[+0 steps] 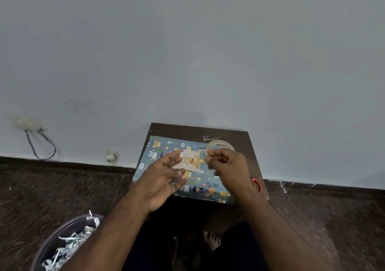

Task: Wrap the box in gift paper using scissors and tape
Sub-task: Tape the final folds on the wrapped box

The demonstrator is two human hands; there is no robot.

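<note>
The box (166,146), wrapped in blue gift paper with cartoon animals, lies on a small dark table (245,158). A pale card with gold balloons (192,162) rests on its top. My left hand (162,181) hovers over the box's left half with its fingers spread and straight, and the thumb tip sits at the card's left edge, where something shiny glints. My right hand (227,164) is curled over the box's right side, its fingertips pinching what looks like a small piece of clear tape. The tape roll (220,146) lies just behind that hand. A red scissors handle (257,185) peeks out by my right wrist.
A round bin with paper scraps (62,243) stands on the dark floor at lower left. The table is pushed against a pale wall with a socket and cable (31,129). Thin paper slivers (210,138) lie on the table's far side. My feet show under the table.
</note>
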